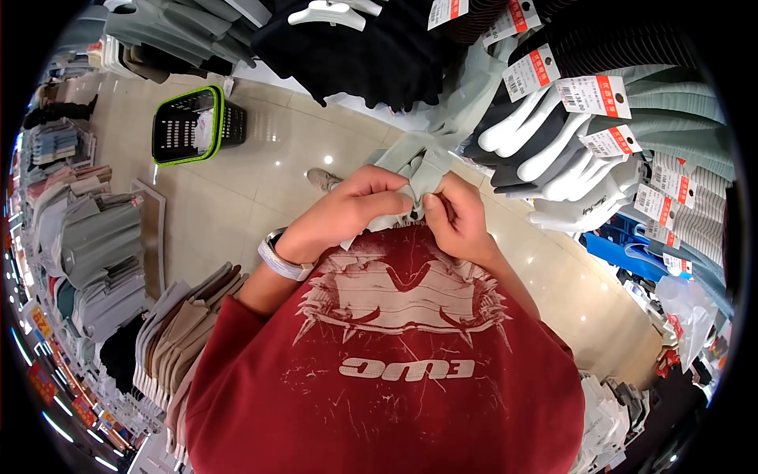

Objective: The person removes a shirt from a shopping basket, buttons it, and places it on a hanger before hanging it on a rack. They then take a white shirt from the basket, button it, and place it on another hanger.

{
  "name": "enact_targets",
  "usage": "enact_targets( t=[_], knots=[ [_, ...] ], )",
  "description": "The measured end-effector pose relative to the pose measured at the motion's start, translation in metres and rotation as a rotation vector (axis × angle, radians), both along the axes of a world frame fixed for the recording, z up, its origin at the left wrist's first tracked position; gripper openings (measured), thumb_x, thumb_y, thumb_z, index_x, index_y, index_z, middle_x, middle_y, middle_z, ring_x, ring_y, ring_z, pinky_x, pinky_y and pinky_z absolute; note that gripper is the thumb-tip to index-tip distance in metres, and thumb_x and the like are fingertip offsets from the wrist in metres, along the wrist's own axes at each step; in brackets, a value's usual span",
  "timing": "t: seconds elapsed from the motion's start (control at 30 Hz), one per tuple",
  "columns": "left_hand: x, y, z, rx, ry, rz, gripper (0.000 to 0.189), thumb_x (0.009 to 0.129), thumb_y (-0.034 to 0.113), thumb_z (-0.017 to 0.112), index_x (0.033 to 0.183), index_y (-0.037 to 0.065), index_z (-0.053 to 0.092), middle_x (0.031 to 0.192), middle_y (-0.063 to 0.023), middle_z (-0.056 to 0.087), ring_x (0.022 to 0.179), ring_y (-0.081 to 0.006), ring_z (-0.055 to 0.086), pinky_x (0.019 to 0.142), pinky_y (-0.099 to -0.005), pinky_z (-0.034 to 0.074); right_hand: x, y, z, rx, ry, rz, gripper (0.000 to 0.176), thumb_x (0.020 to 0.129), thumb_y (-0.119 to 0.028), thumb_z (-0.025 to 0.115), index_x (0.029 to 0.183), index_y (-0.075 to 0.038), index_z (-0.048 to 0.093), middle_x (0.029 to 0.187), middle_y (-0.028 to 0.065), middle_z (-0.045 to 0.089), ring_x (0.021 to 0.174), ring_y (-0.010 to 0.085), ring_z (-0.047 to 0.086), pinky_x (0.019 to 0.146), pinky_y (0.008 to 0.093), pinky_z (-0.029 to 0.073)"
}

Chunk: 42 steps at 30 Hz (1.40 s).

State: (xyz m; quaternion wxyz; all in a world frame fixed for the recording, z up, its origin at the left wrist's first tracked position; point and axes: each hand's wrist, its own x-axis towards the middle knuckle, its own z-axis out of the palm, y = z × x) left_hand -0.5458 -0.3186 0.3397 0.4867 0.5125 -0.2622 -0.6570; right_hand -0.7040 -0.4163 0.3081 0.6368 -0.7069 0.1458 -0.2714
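Observation:
Both of my hands are together in front of my chest, on a pale grey-green garment (pixel 422 156). My left hand (pixel 347 213), with a watch (pixel 284 257) at its wrist, pinches the garment's edge between thumb and fingers. Close beside it on the right, my right hand (pixel 460 217) pinches the same fabric with thumb and bent forefinger. Folds of the cloth bunch between the fingertips. The upper part of the garment reaches up towards the rack, and a pale piece hangs below my left hand.
Garments on white hangers (pixel 545 138) with red and white price tags (pixel 531 73) crowd the upper right. Black clothes (pixel 355 59) hang at the top. A black basket with a green rim (pixel 215 130) stands on the tiled floor (pixel 260 189). More clothing racks line the left.

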Motion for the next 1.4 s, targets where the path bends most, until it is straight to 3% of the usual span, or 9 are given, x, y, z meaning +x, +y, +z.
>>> enact_targets(
  t=[0.07,0.27,0.47,0.63,0.8,0.9,1.17,1.23,1.4],
  knots=[
    [0.001,0.000,0.000,0.009,-0.037,0.014,0.014,0.087,0.009,0.055,0.080,-0.002,0.061,0.063,0.0081,0.048,0.059,-0.0006,0.037,0.051,-0.0207,0.029,0.001,-0.001,-0.001,-0.078,0.078,-0.074,0.004,0.086,-0.002,0.054,0.083,0.000,0.052,0.069,0.0044,0.050,0.057,0.0114,0.044,0.055,0.0237,0.038],
    [0.001,0.003,-0.003,-0.055,-0.020,0.087,0.015,0.088,0.009,0.056,0.088,-0.003,0.063,0.066,0.0070,0.049,0.061,-0.0005,0.038,0.052,-0.0196,0.030,0.003,-0.007,-0.015,0.748,0.171,-0.143,0.032,0.095,-0.022,0.048,0.072,-0.001,0.050,0.059,0.0020,0.049,0.054,0.0081,0.047,0.050,0.0231,0.037],
    [0.009,0.007,-0.003,-0.011,-0.006,-0.114,0.024,0.084,0.003,0.055,0.104,-0.007,0.063,0.088,-0.0030,0.065,0.079,-0.0071,0.055,0.070,-0.0219,0.044,0.004,0.004,-0.023,0.433,0.386,0.145,0.035,0.095,-0.022,0.050,0.069,0.001,0.054,0.054,0.0012,0.049,0.049,0.0102,0.043,0.048,0.0256,0.035],
    [0.017,0.015,-0.012,-0.157,-0.305,0.044,0.022,0.081,0.004,0.057,0.099,-0.006,0.064,0.075,-0.0013,0.061,0.069,-0.0063,0.051,0.061,-0.0222,0.041,0.002,-0.003,-0.020,0.225,0.208,-0.066,0.030,0.094,-0.016,0.052,0.071,0.002,0.054,0.054,-0.0007,0.048,0.051,0.0054,0.040,0.046,0.0240,0.033],
    [0.018,0.005,0.007,-0.154,-0.538,-0.218,0.023,0.082,0.015,0.061,0.069,-0.003,0.052,0.058,0.0017,0.040,0.055,-0.0074,0.034,0.049,-0.0263,0.030,-0.004,-0.002,-0.013,0.233,0.224,-0.051,0.028,0.094,-0.014,0.051,0.072,0.003,0.055,0.056,0.0005,0.050,0.051,0.0056,0.041,0.047,0.0233,0.034],
    [0.007,-0.003,0.004,-0.180,-0.853,-0.265,0.023,0.083,0.015,0.064,0.073,-0.003,0.055,0.056,0.0018,0.039,0.054,-0.0070,0.033,0.048,-0.0261,0.029,-0.004,0.002,-0.009,0.148,0.201,0.025,0.026,0.094,-0.013,0.052,0.074,0.003,0.055,0.058,0.0029,0.051,0.052,0.0076,0.044,0.048,0.0242,0.036],
    [0.004,0.003,-0.006,-0.093,-0.100,-0.249,0.014,0.085,0.010,0.061,0.083,-0.004,0.062,0.068,-0.0018,0.061,0.059,-0.0111,0.049,0.055,-0.0265,0.040,-0.014,0.003,0.000,0.071,0.104,0.088,0.012,0.088,-0.006,0.056,0.079,0.000,0.058,0.064,0.0046,0.056,0.058,0.0170,0.052,0.055,0.0287,0.041],
    [-0.011,0.006,0.003,0.276,0.122,0.272,0.020,0.083,0.009,0.063,0.098,-0.004,0.062,0.087,-0.0046,0.063,0.076,-0.0130,0.060,0.066,-0.0252,0.046,-0.014,0.002,0.001,0.047,0.090,0.092,0.008,0.086,-0.005,0.057,0.079,0.000,0.059,0.066,0.0050,0.056,0.060,0.0185,0.052,0.057,0.0296,0.041],
    [0.001,0.003,-0.006,0.321,0.366,0.168,0.027,0.077,0.007,0.067,0.101,-0.005,0.059,0.094,-0.0099,0.063,0.086,-0.0151,0.061,0.077,-0.0250,0.047,-0.015,-0.006,0.010,-0.134,0.039,0.124,0.003,0.081,-0.001,0.062,0.082,-0.001,0.059,0.071,0.0062,0.057,0.064,0.0212,0.052,0.061,0.0320,0.042]
  ],
)
